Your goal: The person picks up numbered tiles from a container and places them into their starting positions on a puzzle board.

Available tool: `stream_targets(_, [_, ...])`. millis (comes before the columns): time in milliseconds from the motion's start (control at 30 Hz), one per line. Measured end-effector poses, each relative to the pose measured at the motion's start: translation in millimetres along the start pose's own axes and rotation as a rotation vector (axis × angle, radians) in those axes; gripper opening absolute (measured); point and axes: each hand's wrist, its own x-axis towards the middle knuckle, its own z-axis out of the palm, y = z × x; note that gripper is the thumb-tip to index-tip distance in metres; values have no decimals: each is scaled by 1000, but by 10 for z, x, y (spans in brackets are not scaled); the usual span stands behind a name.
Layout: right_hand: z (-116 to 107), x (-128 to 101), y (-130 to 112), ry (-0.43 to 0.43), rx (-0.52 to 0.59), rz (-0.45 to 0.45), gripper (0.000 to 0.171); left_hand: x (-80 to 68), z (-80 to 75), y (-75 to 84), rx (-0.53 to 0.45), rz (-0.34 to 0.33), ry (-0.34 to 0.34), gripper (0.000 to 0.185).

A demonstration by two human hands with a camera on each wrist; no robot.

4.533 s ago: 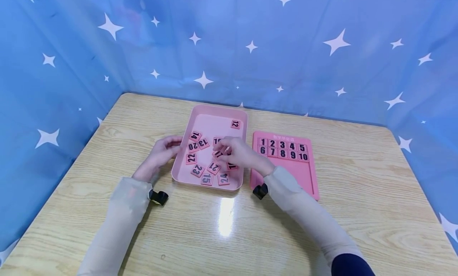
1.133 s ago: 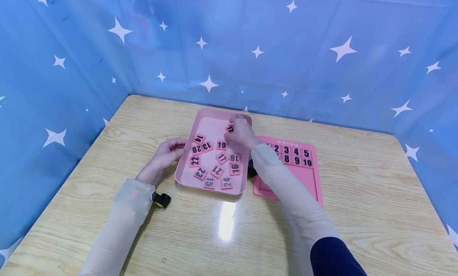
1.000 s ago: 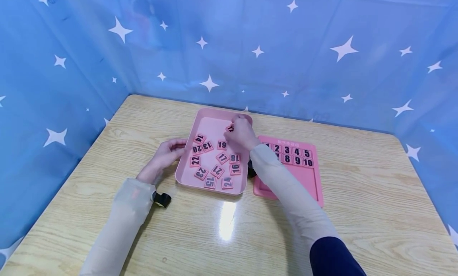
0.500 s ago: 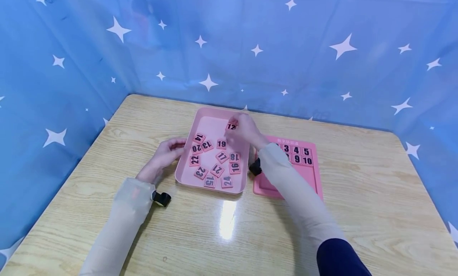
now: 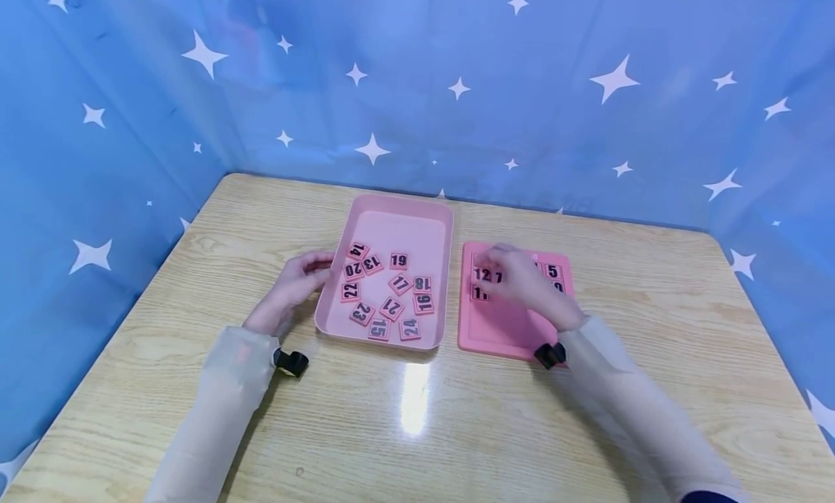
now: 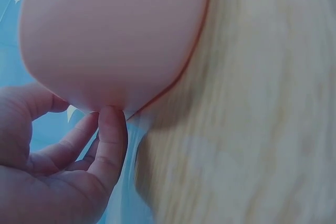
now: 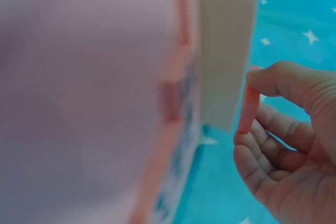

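Observation:
My right hand (image 5: pixel 522 282) is above the pink number-puzzle board (image 5: pixel 502 330) and pinches the number tile 12 (image 5: pixel 482 274) between thumb and fingers. In the right wrist view that tile (image 7: pixel 249 109) is seen edge-on, apart from the board. Number tile 11 (image 5: pixel 480 293) lies at the left of the board's third row. The hand covers part of the upper rows. My left hand (image 5: pixel 290 285) touches the left side of the pink tray (image 5: pixel 404 224) with relaxed fingertips; the left wrist view shows them against its outer wall (image 6: pixel 115 40).
Loose number tiles lie at various angles in the tray, among them 19 (image 5: pixel 399 261), 22 (image 5: pixel 350 291) and 24 (image 5: pixel 409 329). Tray and board stand side by side with a narrow gap on the wooden table (image 5: pixel 365 430). A blue star-patterned curtain (image 5: pixel 417 97) surrounds the table.
Tile 12 has gone from the tray's upper right corner to above the board's left side in my right hand. Tile 11 now shows on the board. My left hand stays at the tray.

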Motion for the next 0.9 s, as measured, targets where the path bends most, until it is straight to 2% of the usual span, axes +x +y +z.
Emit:
stream_targets(133, [21,-210,129,-8,-26,9,28,-4,-5,9,5,-7,-1,41])
stream_targets(300, [43,-332,195,-21,-47,36,28,-6,-5,14,0,-7,-8,41])
stream_targets(900, [87,-375,215,-2,-89,29,22,3,-1,13,0,-29,7,41])
